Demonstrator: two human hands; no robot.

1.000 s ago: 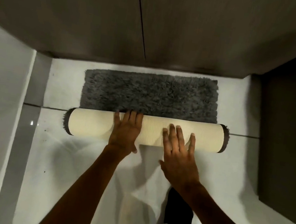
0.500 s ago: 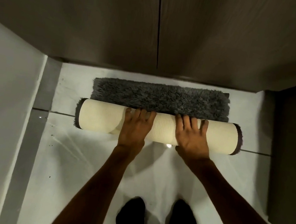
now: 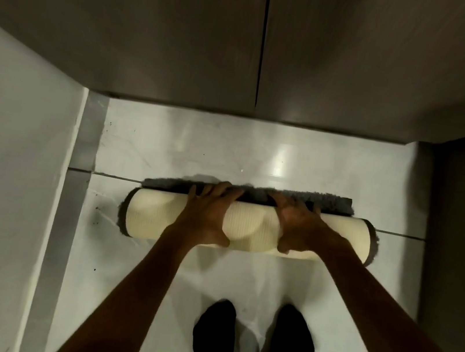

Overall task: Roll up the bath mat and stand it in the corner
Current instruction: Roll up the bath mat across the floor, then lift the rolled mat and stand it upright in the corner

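1. Your fingers (image 3: 224,189) curl over the roll's far edge, left hand (image 3: 206,217) and right hand (image 3: 297,227) both pressing it.
2. The bath mat (image 3: 247,230) lies on the floor (image 3: 169,141), nearly rolled; a grey strip remains.
3. It looks soft, probably springy: grip mid-roll, seam pinned.

1 rolled bath mat (image 3: 247,227), 2 hands (image 3: 206,217) (image 3: 299,229), 2 socked feet (image 3: 215,334) (image 3: 290,340)

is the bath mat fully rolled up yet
Almost: the bath mat is a cream roll; a thin grey strip still lies flat beyond it.
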